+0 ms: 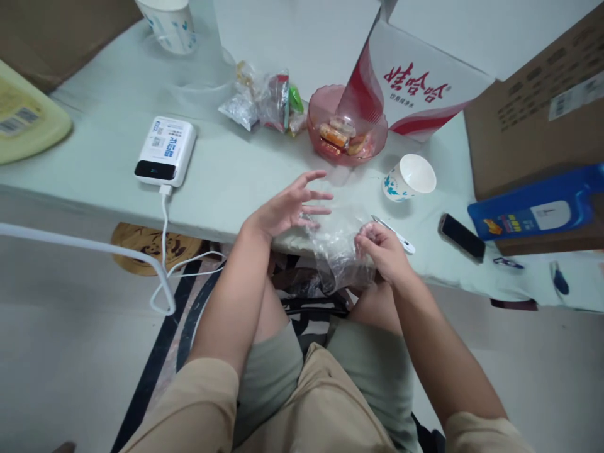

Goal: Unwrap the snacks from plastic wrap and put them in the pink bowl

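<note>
A clear plastic bag (337,248) hangs at the table's front edge, its lower part over my lap. My right hand (381,250) has its fingers pinched on the right side of the bag. On the other side, my left hand (295,207) is open, fingers spread, beside the bag's upper left edge; whether the lower fingers touch the plastic I cannot tell. Beyond the hands stands a pink ribbed bowl (318,129) holding several wrapped snacks (335,135). A slim white pen-like object (396,236) lies right behind my right hand.
To the right are a paper cup (410,178), a phone (461,237) and a blue bottle (533,207). Packaged snacks (267,100) lie near a white-and-red carton (419,82). At left, a white power bank (167,151) has a cable (164,220) hanging over the edge.
</note>
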`<state>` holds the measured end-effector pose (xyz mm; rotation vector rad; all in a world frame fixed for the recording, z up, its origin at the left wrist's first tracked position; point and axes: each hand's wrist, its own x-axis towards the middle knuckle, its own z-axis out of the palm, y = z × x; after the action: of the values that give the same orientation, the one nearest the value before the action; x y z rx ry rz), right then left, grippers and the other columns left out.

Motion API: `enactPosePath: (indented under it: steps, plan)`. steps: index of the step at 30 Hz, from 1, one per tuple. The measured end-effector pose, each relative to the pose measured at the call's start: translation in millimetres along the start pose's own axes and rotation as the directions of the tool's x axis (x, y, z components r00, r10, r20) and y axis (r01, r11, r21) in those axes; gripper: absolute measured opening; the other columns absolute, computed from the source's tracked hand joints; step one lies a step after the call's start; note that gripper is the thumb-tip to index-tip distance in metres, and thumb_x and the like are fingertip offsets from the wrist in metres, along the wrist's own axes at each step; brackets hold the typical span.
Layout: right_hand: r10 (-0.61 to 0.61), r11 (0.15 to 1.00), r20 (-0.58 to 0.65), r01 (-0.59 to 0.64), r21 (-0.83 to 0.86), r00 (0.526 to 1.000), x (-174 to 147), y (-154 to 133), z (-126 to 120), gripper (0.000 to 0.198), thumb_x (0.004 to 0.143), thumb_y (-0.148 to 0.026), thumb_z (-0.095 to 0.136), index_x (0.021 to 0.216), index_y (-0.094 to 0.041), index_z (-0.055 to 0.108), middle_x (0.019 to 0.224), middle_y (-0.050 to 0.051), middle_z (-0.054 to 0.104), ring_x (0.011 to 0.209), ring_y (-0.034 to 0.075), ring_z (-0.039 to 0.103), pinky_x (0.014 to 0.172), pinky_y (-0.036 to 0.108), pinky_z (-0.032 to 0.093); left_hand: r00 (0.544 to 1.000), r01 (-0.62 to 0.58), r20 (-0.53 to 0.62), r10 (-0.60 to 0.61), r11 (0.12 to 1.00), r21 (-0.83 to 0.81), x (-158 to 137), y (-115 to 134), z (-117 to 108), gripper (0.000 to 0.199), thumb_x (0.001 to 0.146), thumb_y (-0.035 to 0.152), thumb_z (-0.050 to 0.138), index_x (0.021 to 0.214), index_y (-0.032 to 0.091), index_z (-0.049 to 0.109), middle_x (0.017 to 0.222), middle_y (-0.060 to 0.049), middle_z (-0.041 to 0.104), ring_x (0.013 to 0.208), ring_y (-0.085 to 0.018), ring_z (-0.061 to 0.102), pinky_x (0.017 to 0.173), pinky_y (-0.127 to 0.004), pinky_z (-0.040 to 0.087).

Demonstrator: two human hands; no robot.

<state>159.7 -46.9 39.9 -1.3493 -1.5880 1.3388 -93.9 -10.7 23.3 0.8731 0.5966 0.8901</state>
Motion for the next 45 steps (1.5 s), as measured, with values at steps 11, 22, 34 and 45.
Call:
enactPosePath:
  steps: [11,22,34,45]
  plan:
    - [0.171,0.947,-0.207,-0.103,0.304,0.963,-5,27,14,0.050,0.068,-0.054,0.081,0.080,-0.025,0.041,0.078,-0.003,0.069,0.062,0.015,0.065,0.056,0.026,0.049,0.892,-0.231,-0.365,0.267,0.963,0.142,32,-25,21,0.081,0.081,0.026,0.070,0.150,0.039,0.029,0.142,-0.007,0.053,0.106,-0.020,0.069,0.093,-0.036,0.055]
    - [0.136,0.896,-0.296,0.011,0.445,0.946,4,28,11,0.053,0.069,-0.056,0.080,0.083,-0.026,0.040,0.071,-0.005,0.066,0.066,0.017,0.070,0.060,0.028,0.053,0.962,0.198,-0.202,-0.185,0.979,0.042,37,-43,45,0.040,0.075,0.038,0.081,0.102,0.014,0.064,0.102,-0.012,0.074,0.086,-0.019,0.073,0.079,-0.031,0.057]
    - [0.117,0.896,0.016,-0.113,0.429,0.993,-22,16,-22,0.046,0.075,-0.051,0.080,0.111,-0.026,0.068,0.093,0.004,0.079,0.073,0.022,0.076,0.077,0.040,0.062,0.972,-0.233,0.036,0.234,0.919,0.319,2,-28,54,0.036,0.084,0.050,0.073,0.095,0.016,0.076,0.098,-0.010,0.079,0.090,-0.024,0.076,0.087,-0.039,0.060]
    - [0.207,0.889,-0.233,-0.083,0.450,0.950,-16,29,-10,0.043,0.078,-0.038,0.070,0.120,-0.030,0.066,0.122,0.004,0.072,0.065,0.013,0.070,0.055,0.027,0.057,0.986,-0.041,-0.134,0.104,0.913,0.406,18,-33,39,0.043,0.089,0.045,0.063,0.120,0.016,0.055,0.071,0.000,0.070,0.053,-0.012,0.066,0.051,-0.022,0.051]
